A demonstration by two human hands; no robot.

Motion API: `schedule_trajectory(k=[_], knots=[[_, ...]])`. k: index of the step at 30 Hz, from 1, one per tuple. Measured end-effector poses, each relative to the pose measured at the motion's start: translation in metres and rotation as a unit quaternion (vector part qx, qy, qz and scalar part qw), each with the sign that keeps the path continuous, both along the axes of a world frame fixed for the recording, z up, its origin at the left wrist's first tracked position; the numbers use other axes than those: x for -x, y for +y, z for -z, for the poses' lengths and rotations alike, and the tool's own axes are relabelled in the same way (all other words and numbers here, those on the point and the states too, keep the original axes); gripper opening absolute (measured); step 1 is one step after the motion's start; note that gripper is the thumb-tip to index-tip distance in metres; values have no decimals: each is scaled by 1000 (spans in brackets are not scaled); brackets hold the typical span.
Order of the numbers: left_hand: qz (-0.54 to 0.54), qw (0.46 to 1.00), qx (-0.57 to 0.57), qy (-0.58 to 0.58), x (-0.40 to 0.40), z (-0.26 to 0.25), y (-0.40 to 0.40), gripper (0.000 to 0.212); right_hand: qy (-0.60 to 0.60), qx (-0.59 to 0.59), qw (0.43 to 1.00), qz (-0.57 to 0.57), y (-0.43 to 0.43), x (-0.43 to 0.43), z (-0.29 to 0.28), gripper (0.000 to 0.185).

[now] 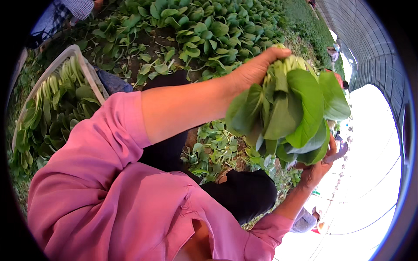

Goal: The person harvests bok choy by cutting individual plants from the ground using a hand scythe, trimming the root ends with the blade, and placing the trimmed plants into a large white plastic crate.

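Observation:
My left hand (256,67) grips a bunch of leafy greens (281,111), which look like bok choy, by their pale stem ends. The leaves hang down and spread towards my right hand (315,171). That hand is below the bunch, partly hidden by leaves. A thin, blade-like tool (339,154), seemingly a knife, sticks out from its fingers. To the left of my left arm, a pale plastic crate (93,78) holds more greens (49,111), several with their stems upward.
Rows of leafy greens (218,32) grow ahead. Loose leaves and small plants (215,146) lie on the soil by my legs. A person in checked clothing (58,18) is at upper left; other people are farther off at right, under the arched greenhouse cover (372,42).

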State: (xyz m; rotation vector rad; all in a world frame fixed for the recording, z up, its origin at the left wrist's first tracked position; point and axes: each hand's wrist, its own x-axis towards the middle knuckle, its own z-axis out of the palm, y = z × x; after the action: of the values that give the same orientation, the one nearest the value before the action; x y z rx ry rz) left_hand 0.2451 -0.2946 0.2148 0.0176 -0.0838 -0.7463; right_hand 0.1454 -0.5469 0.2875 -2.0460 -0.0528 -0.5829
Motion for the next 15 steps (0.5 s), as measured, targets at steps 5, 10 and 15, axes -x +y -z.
schedule_trajectory(k=[5, 10, 15], knots=[[19, 994, 110, -22, -4, 16, -1, 37, -106, 337, 925, -142, 66, -10, -24, 95], [10, 990, 139, -36, -5, 18, -24, 36, -116, 572, 769, -259, 95, -34, -28, 96], [-6, 998, 27, -58, -9, 43, -16, 34, -95, 503, 756, -408, 114, -48, 6, 82]])
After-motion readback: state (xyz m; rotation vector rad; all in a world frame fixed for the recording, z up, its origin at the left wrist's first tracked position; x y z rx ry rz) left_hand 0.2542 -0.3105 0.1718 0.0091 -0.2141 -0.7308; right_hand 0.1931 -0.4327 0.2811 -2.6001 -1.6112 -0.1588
